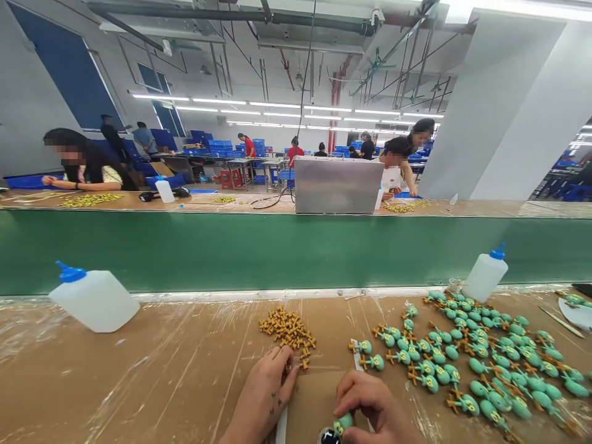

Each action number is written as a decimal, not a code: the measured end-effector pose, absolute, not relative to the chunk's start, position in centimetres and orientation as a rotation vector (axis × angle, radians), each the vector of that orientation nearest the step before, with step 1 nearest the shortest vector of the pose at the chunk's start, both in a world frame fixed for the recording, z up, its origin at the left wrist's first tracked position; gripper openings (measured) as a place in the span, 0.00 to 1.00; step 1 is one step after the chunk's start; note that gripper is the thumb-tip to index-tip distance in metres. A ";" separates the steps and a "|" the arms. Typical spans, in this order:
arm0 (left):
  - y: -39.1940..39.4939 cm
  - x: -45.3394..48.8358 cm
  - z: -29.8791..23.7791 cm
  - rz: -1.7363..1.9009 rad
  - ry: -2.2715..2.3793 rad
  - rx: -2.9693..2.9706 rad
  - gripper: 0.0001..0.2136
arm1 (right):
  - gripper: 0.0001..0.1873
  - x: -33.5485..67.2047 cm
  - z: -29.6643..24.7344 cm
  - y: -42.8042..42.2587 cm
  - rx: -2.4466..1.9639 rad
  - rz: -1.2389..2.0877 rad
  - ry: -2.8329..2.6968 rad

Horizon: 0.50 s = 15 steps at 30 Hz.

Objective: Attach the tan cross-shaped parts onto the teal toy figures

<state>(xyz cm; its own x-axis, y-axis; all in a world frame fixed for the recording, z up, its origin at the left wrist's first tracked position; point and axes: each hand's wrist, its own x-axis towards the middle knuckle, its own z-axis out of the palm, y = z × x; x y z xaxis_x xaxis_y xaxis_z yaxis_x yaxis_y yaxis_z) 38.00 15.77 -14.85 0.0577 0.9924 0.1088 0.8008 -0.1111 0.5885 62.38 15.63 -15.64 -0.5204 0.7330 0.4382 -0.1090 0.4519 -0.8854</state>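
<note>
My left hand [266, 394] reaches forward over the brown tabletop, its fingertips touching the near edge of a small heap of yellow-brown plastic pieces [287, 332]; the fingers are drawn together, and what they pinch is hidden. My right hand [372, 410] is curled at the bottom edge and grips a teal figure head [343, 424] between thumb and fingers. To its right lie several finished teal figures with brown parts [481, 357], spread in a wide patch.
A white squeeze bottle with a blue cap [92, 299] stands at the left, another [485, 274] at the back right. A green conveyor belt [277, 250] runs across behind. Beyond it sit a metal box [337, 185] and other workers at their table.
</note>
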 end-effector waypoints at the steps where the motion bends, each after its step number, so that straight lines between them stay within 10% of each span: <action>1: 15.8 37.8 -14.9 0.718 1.791 1.961 0.08 | 0.13 62.4 -15.7 15.7 -0.534 1.189 -1.835; 15: 15.8 37.3 -14.4 0.971 1.687 1.793 0.09 | 0.14 62.8 -16.6 15.6 -0.517 1.187 -1.870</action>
